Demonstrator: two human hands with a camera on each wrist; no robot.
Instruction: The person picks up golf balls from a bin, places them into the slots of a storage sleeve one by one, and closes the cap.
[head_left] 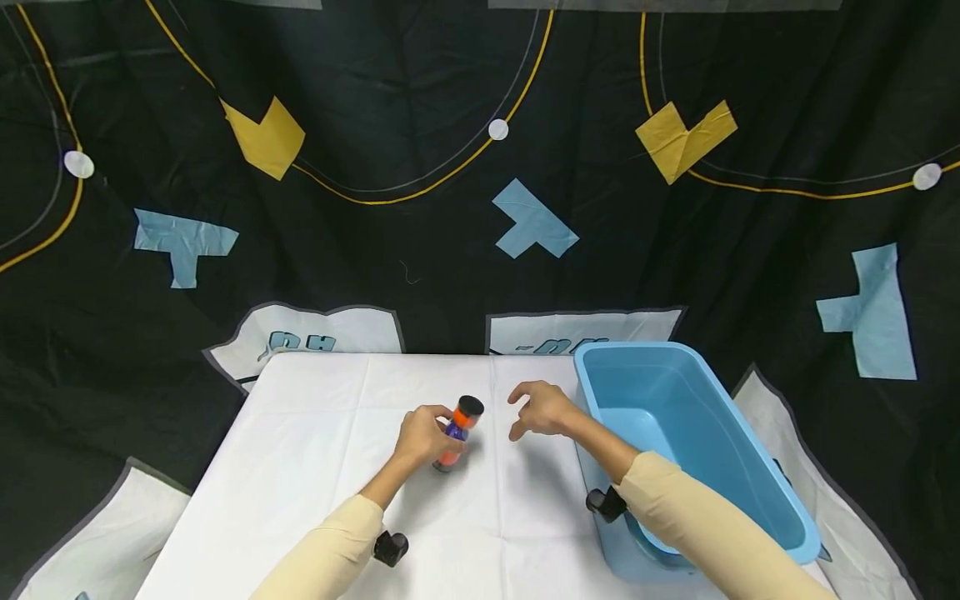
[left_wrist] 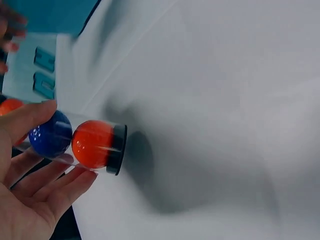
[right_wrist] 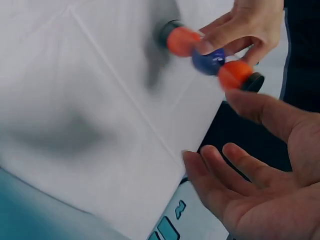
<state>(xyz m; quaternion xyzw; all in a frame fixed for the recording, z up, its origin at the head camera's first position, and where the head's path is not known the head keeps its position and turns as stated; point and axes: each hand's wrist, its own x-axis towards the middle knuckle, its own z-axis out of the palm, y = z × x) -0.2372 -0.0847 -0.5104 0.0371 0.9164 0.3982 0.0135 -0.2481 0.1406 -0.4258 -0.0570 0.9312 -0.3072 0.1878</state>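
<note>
Both arms wear long, close-fitting sleeves of pale cream-beige fabric that run from the bottom edge of the head view and end at the wrists. The bare left hand (head_left: 422, 437) and bare right hand (head_left: 543, 410) carry no gloves and no rings that can be seen. Under each forearm sits a small black, rounded camera unit (head_left: 391, 547), the other (head_left: 604, 503) likewise; how they are strapped on cannot be made out.
</note>
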